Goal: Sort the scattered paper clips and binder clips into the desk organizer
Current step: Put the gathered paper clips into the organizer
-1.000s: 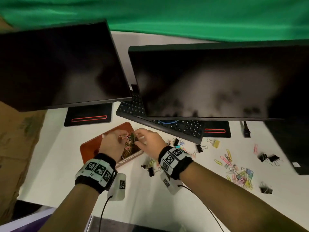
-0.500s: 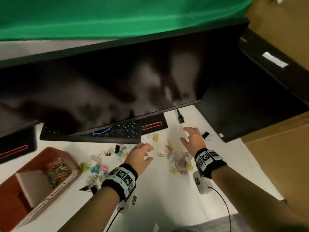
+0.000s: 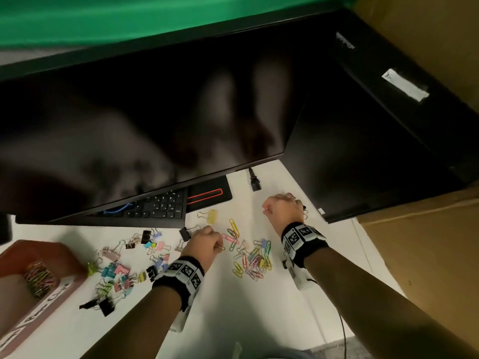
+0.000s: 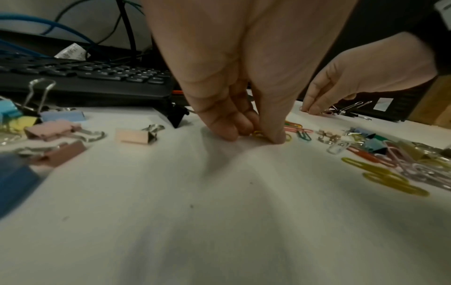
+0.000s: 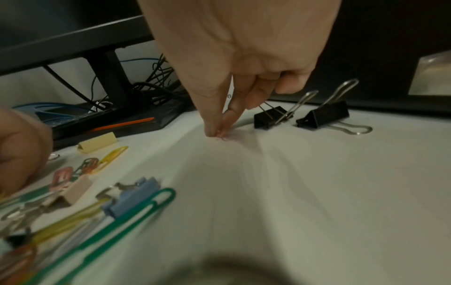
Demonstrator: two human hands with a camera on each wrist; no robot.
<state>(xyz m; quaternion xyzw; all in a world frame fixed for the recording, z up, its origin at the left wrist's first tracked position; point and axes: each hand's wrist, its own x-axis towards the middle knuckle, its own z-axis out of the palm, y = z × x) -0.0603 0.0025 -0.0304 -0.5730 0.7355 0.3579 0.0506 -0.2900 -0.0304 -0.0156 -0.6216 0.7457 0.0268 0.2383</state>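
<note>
The red-brown desk organizer (image 3: 68, 257) stands at the far left, with paper clips (image 3: 39, 278) in one compartment. Coloured binder clips (image 3: 116, 270) lie scattered to its right. A pile of coloured paper clips (image 3: 255, 260) lies between my wrists. My left hand (image 3: 216, 246) is down on the table, its fingertips pinching a yellow paper clip (image 4: 258, 134). Further right, the thumb and forefinger of my right hand (image 5: 217, 133) pinch a small pink paper clip (image 5: 223, 138), mostly hidden. Two black binder clips (image 5: 270, 117) stand just beyond it.
A black keyboard (image 3: 155, 206) and a monitor base (image 3: 207, 195) sit under the big dark monitor (image 3: 155, 112). A black computer case (image 3: 375, 151) and a cardboard box (image 3: 427, 255) close off the right side. A power plug (image 3: 255, 183) lies behind my right hand.
Both hands left the organizer and moved right over the scattered clips. From spread fingers half a second ago, each has dropped to the table and pinched a paper clip.
</note>
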